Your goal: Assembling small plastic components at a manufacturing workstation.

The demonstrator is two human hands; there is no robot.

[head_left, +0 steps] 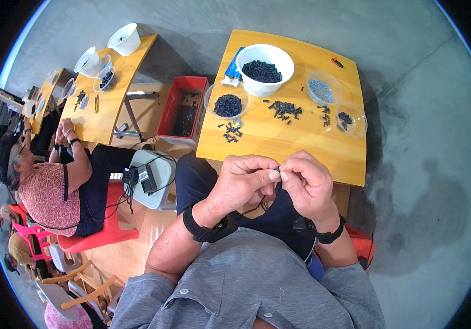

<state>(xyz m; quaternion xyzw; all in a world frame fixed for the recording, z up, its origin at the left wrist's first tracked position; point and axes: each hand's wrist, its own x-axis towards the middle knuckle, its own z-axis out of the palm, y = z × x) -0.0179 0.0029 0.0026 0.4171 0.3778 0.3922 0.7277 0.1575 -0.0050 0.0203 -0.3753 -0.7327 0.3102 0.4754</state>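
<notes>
My left hand (248, 178) and my right hand (305, 180) meet in front of the table's near edge, thumbs and forefingers pinched together. Between the fingertips is a tiny dark part (277, 169), mostly hidden by them; its kind is too small to tell. Both hands seem to grip it. On the wooden table (279, 140) beyond lies a loose heap of small black cylindrical parts (286, 109). To its left, a clear round tub holds more black parts (228, 105), with a few black and blue-grey pieces (232, 130) scattered before it.
A white bucket (279, 90) of black parts stands at the back. Clear tubs with light-blue pieces (321, 91) and black pieces (345, 120) sit right, near an orange-black tool (337, 62). A red bin (176, 126), a grey stool (161, 164) with cables and a seated person (54, 189) are left.
</notes>
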